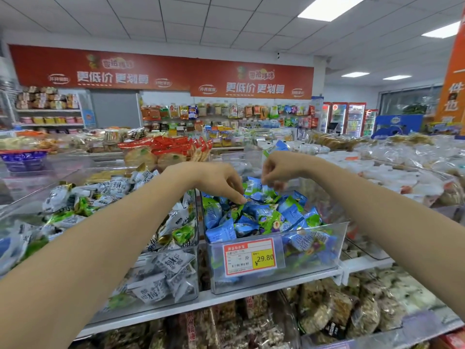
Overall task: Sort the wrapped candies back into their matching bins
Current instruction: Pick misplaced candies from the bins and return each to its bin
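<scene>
A clear plastic bin [337, 238] in front of me is heaped with blue-and-green wrapped candies [254, 217] and carries a red-and-yellow price tag [250, 256]. To its left a second clear bin [176, 293] holds white-and-green wrapped candies [173, 263]. My left hand [216, 181] reaches over the blue heap, its fingertips down among the wrappers. My right hand [279, 167] hovers at the back of the same bin and pinches a blue wrapped candy [254, 184] near its top.
A white shelf edge [226, 295] runs under both bins. Below it lie bagged nut and grain bars [327, 308]. Clear bins of white wrapped sweets [392, 180] stand to the right. Red packets [173, 144] and further shelves fill the background.
</scene>
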The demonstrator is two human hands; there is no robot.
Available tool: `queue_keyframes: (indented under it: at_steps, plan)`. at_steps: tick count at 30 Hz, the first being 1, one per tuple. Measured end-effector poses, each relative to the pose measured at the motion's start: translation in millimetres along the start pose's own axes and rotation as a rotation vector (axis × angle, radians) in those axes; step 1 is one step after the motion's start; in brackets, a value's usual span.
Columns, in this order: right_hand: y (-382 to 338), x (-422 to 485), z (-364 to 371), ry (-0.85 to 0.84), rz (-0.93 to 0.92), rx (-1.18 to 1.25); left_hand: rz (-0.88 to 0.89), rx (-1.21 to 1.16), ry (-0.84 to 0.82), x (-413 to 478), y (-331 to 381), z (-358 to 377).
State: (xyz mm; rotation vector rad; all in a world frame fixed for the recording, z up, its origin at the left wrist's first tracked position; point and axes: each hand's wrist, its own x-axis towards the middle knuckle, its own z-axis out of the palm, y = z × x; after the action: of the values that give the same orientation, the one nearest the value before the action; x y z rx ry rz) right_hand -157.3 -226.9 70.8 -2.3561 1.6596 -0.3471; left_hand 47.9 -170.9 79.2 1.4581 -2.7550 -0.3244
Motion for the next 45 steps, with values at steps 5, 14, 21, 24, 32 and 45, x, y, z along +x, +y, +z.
queue_keyframes:
  at_steps: [5, 14, 21, 24, 32, 45]
  plan:
    - [-3, 0, 19, -0.301, 0.169, -0.157, 0.02, -0.008, -0.022, 1, -3, -1]
    - [-3, -28, -27, 0.138, -0.15, 0.261, 0.083, -0.263, 0.283, 9, -8, -3]
    - [-19, -42, -27, 0.151, -0.26, 0.54, 0.101, -0.795, 0.407, 10, -1, -6]
    - [-15, -44, -17, -0.066, -0.141, 0.35, 0.033, -0.743, 0.5, 4, -7, -6]
    - [-18, -23, 19, -0.301, -0.092, 0.033, 0.074, -0.691, 0.504, 4, -16, 1]
    - [-10, -24, 19, -0.222, -0.071, -0.109, 0.068, -0.618, 0.523, -5, -9, 5]
